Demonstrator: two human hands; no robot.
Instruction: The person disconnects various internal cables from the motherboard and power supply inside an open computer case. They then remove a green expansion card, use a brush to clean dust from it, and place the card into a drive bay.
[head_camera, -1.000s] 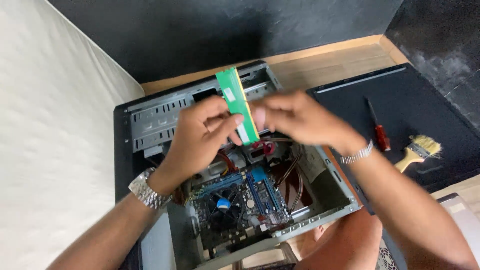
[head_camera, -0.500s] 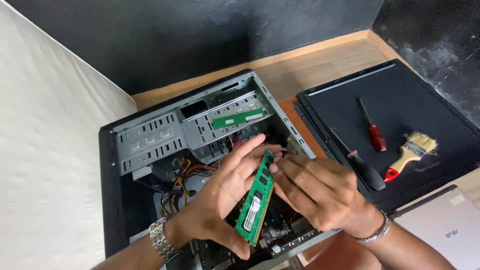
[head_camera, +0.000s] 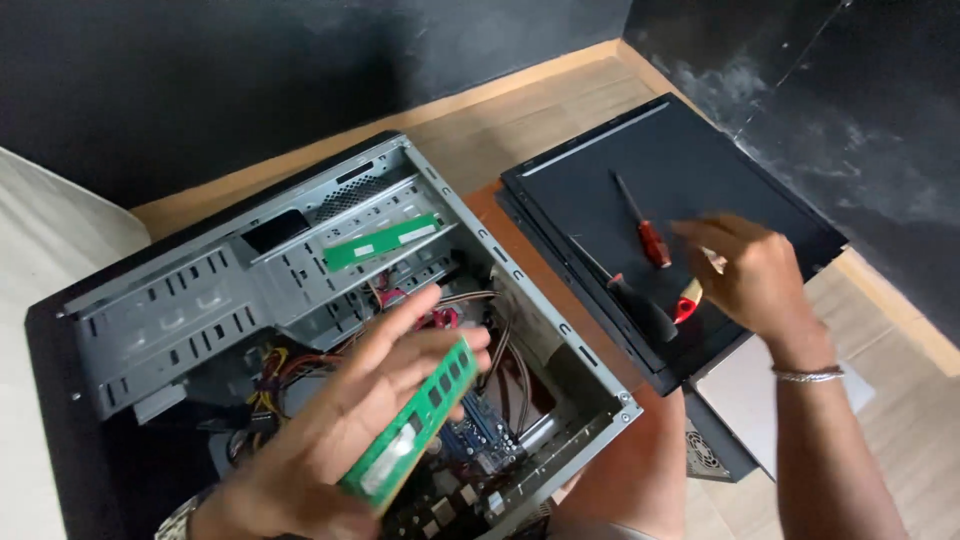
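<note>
The left hand (head_camera: 330, 430) is closed around a green memory module (head_camera: 410, 425) held above the open computer case (head_camera: 560, 340), unseated. The right hand (head_camera: 755, 275), fingers loosely spread, reaches over the brush (head_camera: 688, 300) on the black side panel (head_camera: 680, 170).

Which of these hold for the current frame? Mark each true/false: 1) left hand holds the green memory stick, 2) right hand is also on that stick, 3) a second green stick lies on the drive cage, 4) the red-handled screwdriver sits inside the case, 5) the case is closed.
1) True: the left hand holds the green memory stick over the open computer case.
2) False: the right hand is off it, over the black side panel by the brush.
3) True: a second green stick lies on the drive cage.
4) False: the red-handled screwdriver lies on the side panel.
5) False: it is open, the board showing.
</note>
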